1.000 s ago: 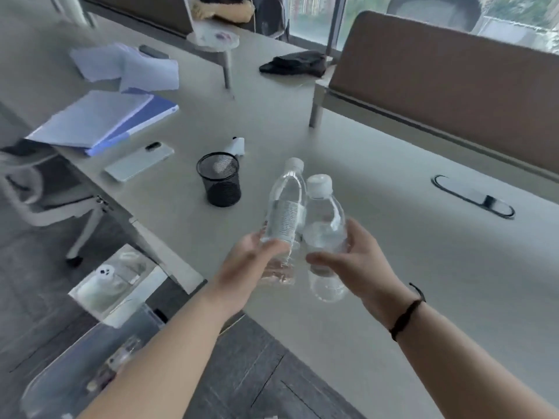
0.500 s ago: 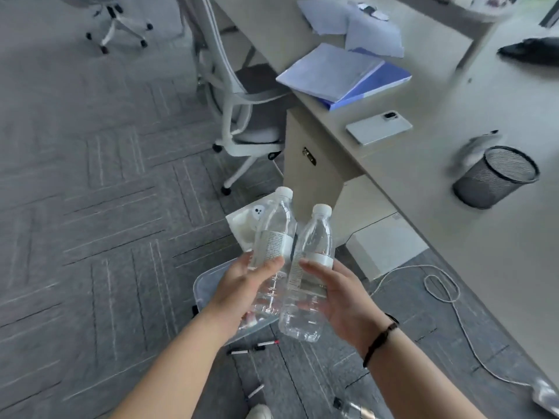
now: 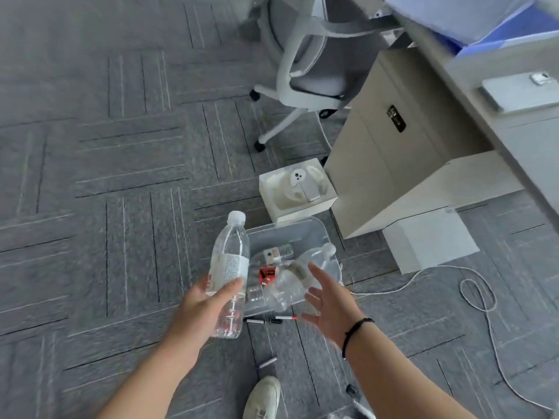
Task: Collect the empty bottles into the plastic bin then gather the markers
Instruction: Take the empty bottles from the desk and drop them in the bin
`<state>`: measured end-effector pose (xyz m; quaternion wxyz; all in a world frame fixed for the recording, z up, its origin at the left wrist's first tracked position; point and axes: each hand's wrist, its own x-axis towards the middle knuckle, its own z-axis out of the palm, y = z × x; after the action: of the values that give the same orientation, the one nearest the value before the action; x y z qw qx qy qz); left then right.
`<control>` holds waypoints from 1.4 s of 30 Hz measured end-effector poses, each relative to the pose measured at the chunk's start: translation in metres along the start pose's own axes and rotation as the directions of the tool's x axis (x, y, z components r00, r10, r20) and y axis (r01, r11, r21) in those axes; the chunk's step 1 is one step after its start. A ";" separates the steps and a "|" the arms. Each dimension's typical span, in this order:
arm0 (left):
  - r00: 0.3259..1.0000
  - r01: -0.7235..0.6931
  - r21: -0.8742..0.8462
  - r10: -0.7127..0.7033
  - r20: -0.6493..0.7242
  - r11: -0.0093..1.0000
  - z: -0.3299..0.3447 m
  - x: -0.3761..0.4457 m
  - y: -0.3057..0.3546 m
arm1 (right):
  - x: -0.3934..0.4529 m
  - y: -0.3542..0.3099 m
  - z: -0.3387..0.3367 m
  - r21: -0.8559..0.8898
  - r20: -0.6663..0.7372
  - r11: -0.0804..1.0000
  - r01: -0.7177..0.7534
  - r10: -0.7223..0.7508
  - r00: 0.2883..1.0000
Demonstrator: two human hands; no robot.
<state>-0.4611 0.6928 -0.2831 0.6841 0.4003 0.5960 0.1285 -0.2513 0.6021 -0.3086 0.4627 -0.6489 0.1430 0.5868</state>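
The left hand [image 3: 202, 309] grips a clear plastic bottle [image 3: 230, 276] with a white cap and a white label, thumb across the front and fingers behind, holding it upright with a slight tilt just left of the plastic bin [image 3: 290, 229]. The right hand [image 3: 331, 303] holds nothing; its fingers are spread wide, palm turned toward the bin, hovering over the bin's near right corner, with a dark band [image 3: 354, 329] round the wrist. The bin is clear and stands on the grey carpet floor [image 3: 106, 207]; in it lie several empty bottles [image 3: 305, 267], one blurred with its cap toward the far right corner, and a small red carton [image 3: 266, 275] among them. Just in front of the bin two markers [image 3: 272, 319] lie end to end on the floor, and another marker [image 3: 266, 363] lies nearer, close to a white shoe [image 3: 263, 399]. Behind the bin a white box [image 3: 298, 189] stands beside a beige drawer cabinet [image 3: 393, 164] under the table [image 3: 499, 95], which bears a blue folder [image 3: 499, 28] and a phone [image 3: 520, 92]. A grey office chair [image 3: 311, 65] stands farther back, and a white cable [image 3: 472, 294] loops across the floor at the right.
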 end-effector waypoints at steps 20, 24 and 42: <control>0.983 0.184 0.127 -0.180 -0.043 0.975 0.060 0.049 -0.006 | 0.015 0.037 -0.050 -0.161 -0.024 0.980 -0.118 0.115 0.993; 0.975 0.172 0.126 -0.150 -0.165 0.977 0.079 0.062 -0.011 | 0.011 0.033 -0.071 -0.201 -0.019 0.975 -0.090 0.088 0.996; 0.989 0.143 0.319 -0.125 -0.078 0.937 0.117 0.049 -0.022 | 0.005 0.047 -0.117 -0.098 -0.095 0.989 -0.113 0.104 0.990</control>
<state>-0.3474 0.6644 -0.3373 0.5994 0.4617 0.6538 -0.0066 -0.2108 0.4890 -0.3473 0.3889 -0.6891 0.1682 0.5879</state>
